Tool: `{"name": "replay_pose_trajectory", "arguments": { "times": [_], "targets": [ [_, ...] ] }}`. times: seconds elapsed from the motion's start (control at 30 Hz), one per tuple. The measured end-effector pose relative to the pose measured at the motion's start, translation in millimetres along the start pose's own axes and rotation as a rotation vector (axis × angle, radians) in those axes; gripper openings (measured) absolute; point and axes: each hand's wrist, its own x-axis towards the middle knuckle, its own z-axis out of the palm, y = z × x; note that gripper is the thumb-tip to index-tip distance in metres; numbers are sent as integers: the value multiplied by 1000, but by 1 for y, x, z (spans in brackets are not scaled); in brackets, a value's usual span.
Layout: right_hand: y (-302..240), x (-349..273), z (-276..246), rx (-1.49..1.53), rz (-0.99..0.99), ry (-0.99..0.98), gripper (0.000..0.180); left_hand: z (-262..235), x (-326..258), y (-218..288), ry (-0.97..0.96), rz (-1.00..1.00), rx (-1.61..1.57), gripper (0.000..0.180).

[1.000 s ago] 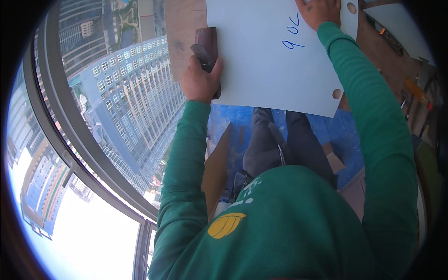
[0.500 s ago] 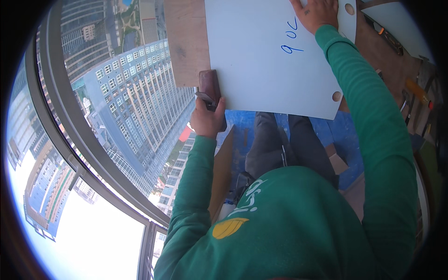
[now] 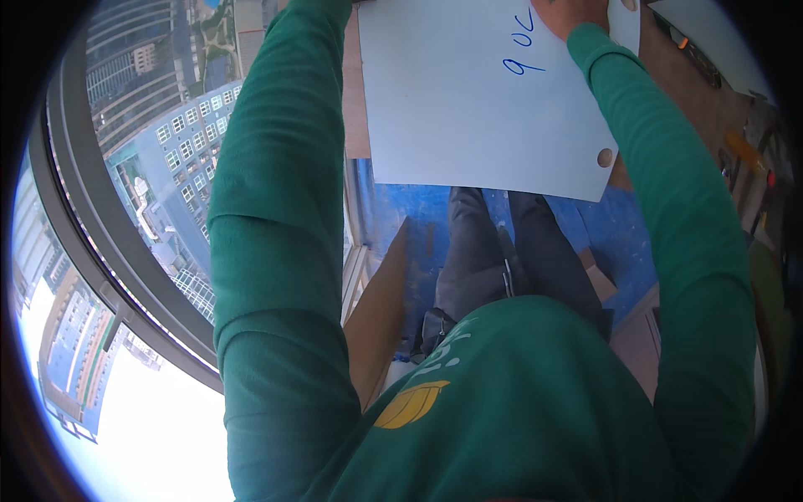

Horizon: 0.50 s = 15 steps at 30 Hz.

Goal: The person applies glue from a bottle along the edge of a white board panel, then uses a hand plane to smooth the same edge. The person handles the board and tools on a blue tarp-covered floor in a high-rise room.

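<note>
A white panel (image 3: 468,117) with blue handwriting and round holes near its right edge lies over a brown wooden board (image 3: 355,117). My right hand (image 3: 573,17) rests on the panel's far right part, thumb stretched out; the upper frame edge cuts off the other fingers. My left arm (image 3: 280,209) reaches far forward along the panel's left edge. Its hand lies beyond the upper edge of the picture, so what it holds now is hidden.
Window frame (image 3: 125,217) and a high drop to buildings lie at the left. A brown sheet (image 3: 376,309) stands beside my legs on the blue floor covering (image 3: 585,226). At the right are a dark cutter-like tool (image 3: 690,50) and an orange-handled tool (image 3: 744,151).
My left hand, which held a reddish-brown tool like a wooden hand plane at the panel's left edge, has moved forward out of view. My right hand stays on the panel.
</note>
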Motion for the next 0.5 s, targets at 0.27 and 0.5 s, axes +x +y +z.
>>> {"name": "replay_pose_trajectory", "arguments": {
  "times": [0.27,0.5],
  "targets": [
    [-4,13,21,-11,27,-23,71,3,-37,-8,-64,-79,28,56],
    [7,15,4,-43,45,-43,71,8,-114,-37,-116,-76,59,66]
  ]
}}
